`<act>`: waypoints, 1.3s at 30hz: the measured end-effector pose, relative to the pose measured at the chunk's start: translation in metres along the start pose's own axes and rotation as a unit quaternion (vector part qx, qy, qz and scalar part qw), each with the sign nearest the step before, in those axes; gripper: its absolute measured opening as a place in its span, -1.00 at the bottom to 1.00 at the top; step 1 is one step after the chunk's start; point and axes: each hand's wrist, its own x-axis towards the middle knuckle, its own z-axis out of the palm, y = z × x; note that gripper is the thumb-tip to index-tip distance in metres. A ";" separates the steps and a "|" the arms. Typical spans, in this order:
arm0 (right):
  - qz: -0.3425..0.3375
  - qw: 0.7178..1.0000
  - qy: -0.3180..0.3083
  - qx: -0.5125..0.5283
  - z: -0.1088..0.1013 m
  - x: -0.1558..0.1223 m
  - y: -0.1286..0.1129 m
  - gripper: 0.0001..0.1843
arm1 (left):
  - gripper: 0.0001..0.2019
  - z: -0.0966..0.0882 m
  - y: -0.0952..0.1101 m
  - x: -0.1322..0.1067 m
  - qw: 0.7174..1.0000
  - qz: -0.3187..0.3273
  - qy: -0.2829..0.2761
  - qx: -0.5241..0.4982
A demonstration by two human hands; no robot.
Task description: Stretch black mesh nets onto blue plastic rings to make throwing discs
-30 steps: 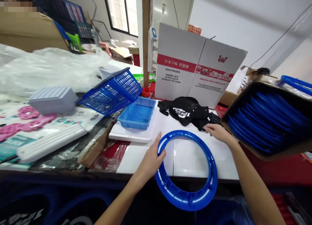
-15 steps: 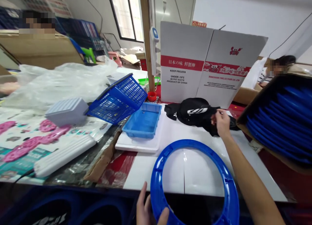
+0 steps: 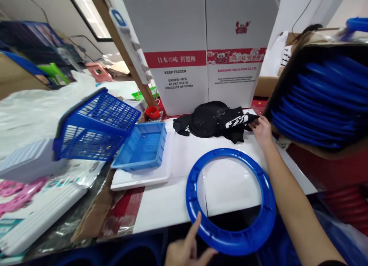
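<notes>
A blue plastic ring (image 3: 230, 243) lies on the white table covering, its near side jutting past the table's front edge. Against its lower left rim is my left hand (image 3: 188, 245), index finger stretched out and thumb apart, touching the ring without wrapping it. My right hand (image 3: 262, 129) reaches farther back, closed on the right end of a black cloth piece (image 3: 237, 122) with white lettering. More of the black cloth pieces (image 3: 205, 120) lie in a heap to its left.
Behind the cloth stands a white and red carton (image 3: 184, 32). A tilted box of blue rings (image 3: 316, 104) is on the right. To the left are a light blue tray (image 3: 143, 149), a blue basket (image 3: 94, 124) and a white power strip (image 3: 43, 220). A person sits at the far right.
My view has turned right. My right hand has gripped the end of the black cloth. My left thumb has come off the ring's top, and the fingers have spread at its rim.
</notes>
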 end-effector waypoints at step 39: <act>0.041 0.943 -0.330 0.019 0.035 -0.080 -0.040 -0.55 | -0.61 -0.045 0.026 0.228 0.932 0.148 -0.297 0.149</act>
